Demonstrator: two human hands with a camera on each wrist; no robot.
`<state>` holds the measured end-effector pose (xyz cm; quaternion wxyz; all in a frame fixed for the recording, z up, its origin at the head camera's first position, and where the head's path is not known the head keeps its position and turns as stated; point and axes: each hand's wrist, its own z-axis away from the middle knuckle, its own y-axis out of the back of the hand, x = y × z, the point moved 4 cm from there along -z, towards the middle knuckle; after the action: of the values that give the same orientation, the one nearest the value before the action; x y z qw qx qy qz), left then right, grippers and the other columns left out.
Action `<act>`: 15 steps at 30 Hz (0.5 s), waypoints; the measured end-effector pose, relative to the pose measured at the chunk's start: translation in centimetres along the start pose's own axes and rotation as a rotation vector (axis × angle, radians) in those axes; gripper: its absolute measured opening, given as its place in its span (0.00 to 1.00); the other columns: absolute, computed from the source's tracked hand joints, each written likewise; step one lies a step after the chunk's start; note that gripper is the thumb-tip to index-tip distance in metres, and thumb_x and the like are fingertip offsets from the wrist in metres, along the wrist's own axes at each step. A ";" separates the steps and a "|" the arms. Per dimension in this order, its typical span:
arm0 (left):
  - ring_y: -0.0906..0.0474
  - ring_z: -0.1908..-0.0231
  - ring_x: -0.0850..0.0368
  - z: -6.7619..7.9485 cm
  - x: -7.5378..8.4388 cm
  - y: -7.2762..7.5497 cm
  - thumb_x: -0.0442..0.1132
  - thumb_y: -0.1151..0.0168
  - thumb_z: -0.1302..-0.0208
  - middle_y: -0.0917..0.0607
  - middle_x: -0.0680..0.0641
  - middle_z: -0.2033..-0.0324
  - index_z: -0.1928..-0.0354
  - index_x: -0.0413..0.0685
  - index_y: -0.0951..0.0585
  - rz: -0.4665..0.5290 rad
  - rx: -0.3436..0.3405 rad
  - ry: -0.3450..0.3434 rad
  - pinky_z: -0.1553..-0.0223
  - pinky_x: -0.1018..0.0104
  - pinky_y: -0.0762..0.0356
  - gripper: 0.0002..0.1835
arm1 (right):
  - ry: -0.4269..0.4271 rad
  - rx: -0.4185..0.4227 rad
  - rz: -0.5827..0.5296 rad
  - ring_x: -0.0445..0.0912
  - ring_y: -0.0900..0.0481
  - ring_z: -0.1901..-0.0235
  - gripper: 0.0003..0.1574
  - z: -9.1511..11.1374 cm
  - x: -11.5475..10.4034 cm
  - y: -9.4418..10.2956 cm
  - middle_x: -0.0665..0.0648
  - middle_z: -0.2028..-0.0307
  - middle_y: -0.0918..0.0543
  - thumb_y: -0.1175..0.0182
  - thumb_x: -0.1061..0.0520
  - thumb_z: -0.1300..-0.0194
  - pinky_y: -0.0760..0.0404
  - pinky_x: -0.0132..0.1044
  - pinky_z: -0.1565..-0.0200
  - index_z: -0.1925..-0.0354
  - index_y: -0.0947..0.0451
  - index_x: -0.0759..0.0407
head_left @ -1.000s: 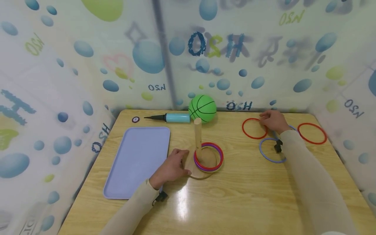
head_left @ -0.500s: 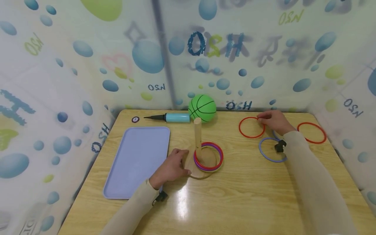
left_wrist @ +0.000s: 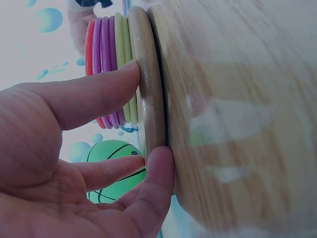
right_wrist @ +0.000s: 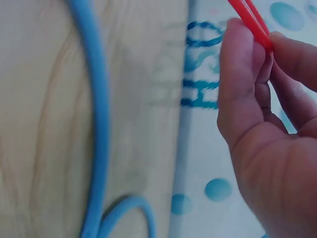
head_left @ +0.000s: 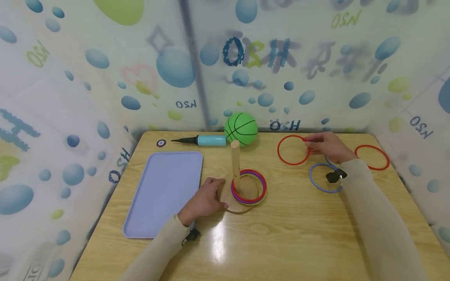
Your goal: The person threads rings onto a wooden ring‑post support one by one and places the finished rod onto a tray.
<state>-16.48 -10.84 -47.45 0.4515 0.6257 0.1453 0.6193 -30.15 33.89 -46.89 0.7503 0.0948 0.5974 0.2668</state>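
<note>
Our right hand (head_left: 327, 146) pinched a red ring (head_left: 293, 164); leftward stood the upright peg (head_left: 236, 166), our left hand (head_left: 205, 198) gripping its base (head_left: 230, 201).

Left forearm (head_left: 165, 242), light-sleeved, angled forward and inward; left hand (head_left: 205, 199) gripped with thumb and fingers (left_wrist: 161, 178) spread apart. Right forearm (head_left: 372, 210), likewise sleeved, extended farther forward; right hand (head_left: 328, 146) pointed leftward, fingers pinched against thumb. Both hands were bare.
</note>
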 end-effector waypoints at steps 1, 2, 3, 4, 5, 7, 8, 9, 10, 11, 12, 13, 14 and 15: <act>0.24 0.50 0.50 0.0 0.0 0.0 0.41 0.18 0.44 0.25 0.35 0.35 0.23 0.39 0.30 0.000 -0.002 0.003 0.45 0.49 0.21 0.48 | -0.001 -0.003 -0.010 0.46 0.14 0.47 0.33 0.2 -0.3 -0.1 0.71 0.34 0.25 0.41 0.51 0.19 0.14 0.49 0.42 0.27 0.30 0.68; 0.24 0.50 0.50 0.0 0.0 0.0 0.41 0.18 0.44 0.26 0.35 0.35 0.23 0.39 0.30 0.001 -0.004 0.005 0.45 0.49 0.21 0.48 | -0.001 -0.002 -0.026 0.46 0.14 0.47 0.34 0.3 -0.6 -0.2 0.70 0.35 0.24 0.41 0.50 0.20 0.14 0.49 0.43 0.27 0.30 0.68; 0.24 0.50 0.50 0.0 0.0 0.0 0.41 0.18 0.44 0.26 0.35 0.35 0.23 0.39 0.31 0.003 -0.006 0.005 0.45 0.49 0.21 0.48 | 0.003 -0.006 -0.039 0.44 0.15 0.48 0.34 0.5 -0.9 -0.3 0.69 0.36 0.24 0.41 0.50 0.20 0.13 0.48 0.44 0.27 0.30 0.69; 0.24 0.50 0.50 0.0 0.0 0.0 0.41 0.18 0.43 0.26 0.35 0.35 0.23 0.39 0.31 0.005 -0.006 0.007 0.45 0.49 0.21 0.48 | 0.007 -0.010 -0.053 0.44 0.15 0.49 0.35 0.7 -1.2 -0.4 0.67 0.37 0.23 0.41 0.49 0.20 0.13 0.47 0.45 0.27 0.31 0.69; 0.24 0.50 0.50 0.0 0.0 0.0 0.41 0.18 0.43 0.26 0.35 0.35 0.23 0.39 0.31 0.004 -0.006 0.007 0.45 0.49 0.21 0.48 | 0.015 -0.015 -0.068 0.43 0.16 0.49 0.35 0.9 -1.6 -0.6 0.64 0.39 0.22 0.40 0.49 0.20 0.12 0.46 0.46 0.27 0.31 0.69; 0.24 0.50 0.50 -0.1 0.0 0.0 0.41 0.18 0.44 0.25 0.35 0.35 0.23 0.39 0.31 0.002 -0.004 0.006 0.44 0.49 0.21 0.48 | 0.028 -0.024 -0.099 0.42 0.17 0.50 0.35 1.2 -2.3 -0.8 0.57 0.42 0.20 0.40 0.48 0.21 0.11 0.42 0.48 0.27 0.30 0.68; 0.24 0.50 0.50 -0.1 0.0 0.0 0.41 0.18 0.44 0.25 0.35 0.36 0.23 0.39 0.31 0.003 -0.004 0.005 0.44 0.49 0.21 0.48 | 0.034 -0.027 -0.115 0.41 0.18 0.51 0.34 1.4 -2.6 -0.9 0.54 0.44 0.20 0.39 0.48 0.21 0.11 0.41 0.49 0.28 0.29 0.68; 0.25 0.50 0.50 -0.1 0.0 0.0 0.41 0.18 0.44 0.25 0.35 0.36 0.23 0.39 0.31 0.004 -0.004 0.005 0.44 0.49 0.21 0.48 | 0.040 -0.031 -0.134 0.41 0.18 0.51 0.33 1.7 -3.0 -1.0 0.51 0.46 0.19 0.39 0.48 0.21 0.11 0.40 0.49 0.29 0.28 0.67; 0.25 0.50 0.50 -0.1 0.0 0.0 0.41 0.18 0.44 0.25 0.35 0.36 0.23 0.39 0.31 0.004 -0.003 0.005 0.44 0.49 0.21 0.48 | 0.044 -0.030 -0.157 0.42 0.17 0.52 0.31 1.9 -3.3 -1.2 0.49 0.48 0.18 0.38 0.49 0.22 0.11 0.39 0.50 0.31 0.26 0.66; 0.25 0.50 0.50 -0.1 0.0 0.0 0.41 0.18 0.44 0.25 0.35 0.36 0.23 0.39 0.31 0.002 -0.003 0.005 0.44 0.49 0.21 0.48 | 0.051 -0.029 -0.181 0.42 0.17 0.53 0.28 2.1 -3.7 -1.3 0.47 0.51 0.17 0.37 0.50 0.22 0.11 0.40 0.51 0.33 0.24 0.64; 0.25 0.50 0.50 -0.1 -0.1 0.0 0.41 0.18 0.44 0.25 0.35 0.36 0.23 0.39 0.30 0.002 -0.002 0.005 0.44 0.49 0.21 0.48 | 0.058 -0.026 -0.204 0.43 0.16 0.53 0.24 2.3 -4.0 -1.3 0.46 0.53 0.16 0.37 0.51 0.22 0.11 0.40 0.52 0.36 0.21 0.62; 0.24 0.50 0.50 -0.1 -0.1 0.0 0.41 0.18 0.44 0.25 0.35 0.36 0.23 0.39 0.30 0.002 -0.002 0.006 0.44 0.49 0.21 0.48 | 0.067 -0.023 -0.229 0.44 0.16 0.54 0.21 2.6 -4.4 -1.4 0.46 0.55 0.15 0.36 0.52 0.23 0.10 0.40 0.53 0.38 0.19 0.60; 0.24 0.49 0.49 -0.1 -0.1 0.0 0.41 0.18 0.44 0.25 0.35 0.36 0.23 0.39 0.30 0.001 -0.002 0.006 0.44 0.49 0.21 0.48 | 0.079 -0.028 -0.258 0.45 0.15 0.54 0.18 2.8 -4.7 -1.6 0.46 0.56 0.14 0.36 0.53 0.23 0.10 0.41 0.53 0.40 0.17 0.58; 0.24 0.49 0.49 -0.1 -0.1 0.0 0.41 0.18 0.44 0.25 0.35 0.36 0.23 0.39 0.30 -0.002 -0.001 0.005 0.43 0.49 0.21 0.48 | 0.089 -0.028 -0.287 0.45 0.14 0.55 0.16 3.1 -5.1 -1.7 0.47 0.58 0.13 0.35 0.54 0.24 0.10 0.41 0.54 0.42 0.16 0.56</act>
<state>-16.57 -10.87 -47.50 0.4519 0.6237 0.1466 0.6207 -27.46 30.40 -42.52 0.7549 -0.0138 0.6336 0.1691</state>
